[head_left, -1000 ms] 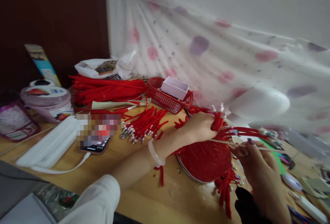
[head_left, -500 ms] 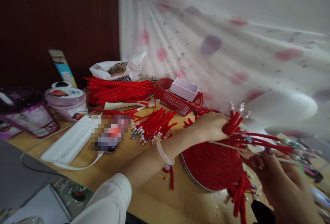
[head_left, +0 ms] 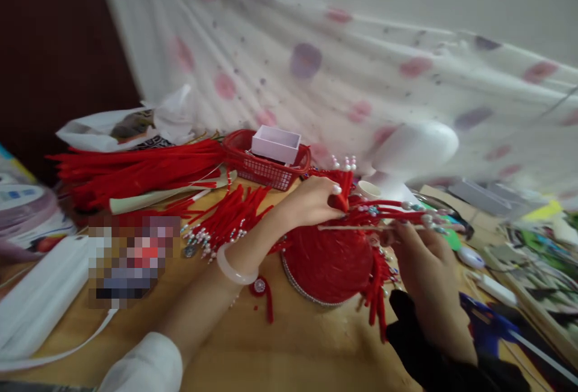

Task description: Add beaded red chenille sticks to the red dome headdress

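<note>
My left hand (head_left: 316, 202), with a pale bangle at the wrist, grips upright red fuzzy stems (head_left: 345, 184) tipped with pearl beads. These stand over a round red-covered piece (head_left: 327, 265) edged with a beaded trim. More red stems with beads (head_left: 392, 204) stretch rightward, and others hang down at its right side (head_left: 378, 301). Against these beaded stems, my right hand (head_left: 419, 265) has its fingers pinched on a thin pale stick (head_left: 352, 227), whose free end points left beneath my left hand. How the stems join the round piece is hidden.
Left of the piece lie beaded red stems (head_left: 235, 214) and a big red bundle (head_left: 144, 166). Behind are a red basket (head_left: 275, 178) with a white box (head_left: 276, 144) and a white foam head (head_left: 415, 148). A blue glue gun (head_left: 490, 323) rests right; a white power strip (head_left: 40, 295) left.
The view has swung right, so everything appears further left and the glue gun now shows. Both hands keep their hold, and the stick's tip has shifted to below my left hand.
</note>
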Demonstrator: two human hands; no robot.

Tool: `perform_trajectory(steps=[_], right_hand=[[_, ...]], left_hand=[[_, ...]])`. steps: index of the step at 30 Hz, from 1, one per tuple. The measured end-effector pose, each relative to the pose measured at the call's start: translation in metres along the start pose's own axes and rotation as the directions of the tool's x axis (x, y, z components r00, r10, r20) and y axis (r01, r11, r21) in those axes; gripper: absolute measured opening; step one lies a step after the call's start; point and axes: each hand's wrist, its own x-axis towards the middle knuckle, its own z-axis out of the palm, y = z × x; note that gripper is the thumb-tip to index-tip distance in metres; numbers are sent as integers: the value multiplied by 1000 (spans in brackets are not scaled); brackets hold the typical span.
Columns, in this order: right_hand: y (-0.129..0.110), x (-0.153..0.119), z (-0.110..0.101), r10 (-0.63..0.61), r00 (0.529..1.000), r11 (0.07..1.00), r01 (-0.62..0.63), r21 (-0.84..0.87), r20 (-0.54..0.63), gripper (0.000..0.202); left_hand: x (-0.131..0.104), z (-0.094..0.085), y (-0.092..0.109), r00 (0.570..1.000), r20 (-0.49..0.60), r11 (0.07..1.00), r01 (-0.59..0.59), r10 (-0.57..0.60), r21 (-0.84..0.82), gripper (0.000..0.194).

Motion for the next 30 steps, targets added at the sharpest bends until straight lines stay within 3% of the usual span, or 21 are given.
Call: perform_trajectory(steps=[4,8,12,16,21,25,30], right_hand=[[6,4,1,-36,999,980,29,195,31,33],[14,6,2,-121,988,985,107,139,96,38],[18,10,-2,-132,985,991,131,17,115,48],[13,12,-4,-216,961,976,214,32,174,47],[4,9,-4,-239,953,967,251,-47,187,46],[1,3,-5,-281,932,951,303,-67,229,40],[7,-3,-6,-262,933,962,271,-5,247,34]], left_hand=[[1,3,3,998,-16,998,56,-55,40,10],[0,3,5,995,4,995,104,-104,15,13],[-2,-3,1,994,106,1000,18,-17,-8,14],[-3,-10,-3,988,143,998,-64,65,-13,14],[-4,-13,2,990,138,999,11,-15,34,20],[-3,-11,8,999,31,1000,13,-13,5,15],[-3,-7,6,980,-15,978,195,-197,-74,17]])
